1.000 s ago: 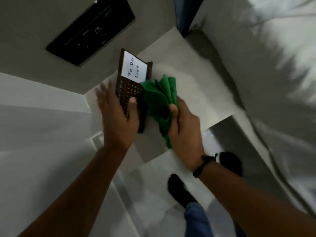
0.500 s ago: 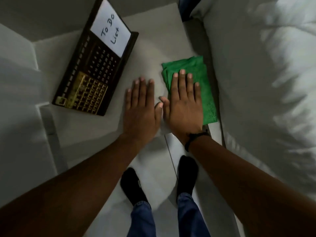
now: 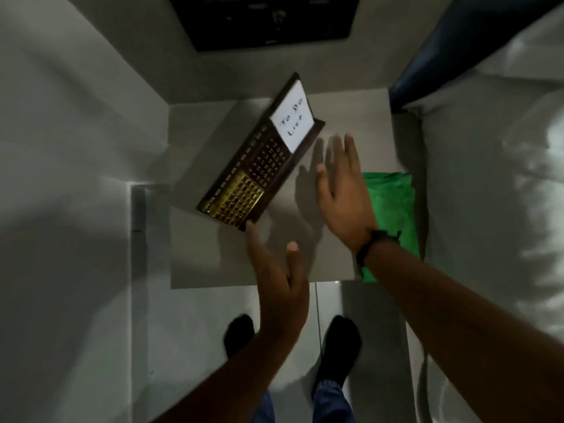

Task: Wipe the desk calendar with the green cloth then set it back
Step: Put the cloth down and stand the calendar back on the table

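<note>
The desk calendar [image 3: 259,161] lies on the worktop [image 3: 198,254], its long axis running from near left to far right, the "To Do List" card at the far end. The left hand [image 3: 279,276] is spread, its fingertips at the calendar's near corner. The right hand [image 3: 343,186] is spread flat, empty, left of the folded green cloth [image 3: 396,215].

A single head-worn wide-angle view looks steeply down, close above the bedside table [image 3: 213,264] and floor [image 3: 189,346].

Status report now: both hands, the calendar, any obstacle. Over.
Left hand open, empty, fingertips at the corner of the dark brown desk calendar. Right hand open, empty. Folded green cloth lies flat on the table, beside the bed. No obstacle seen.
</note>
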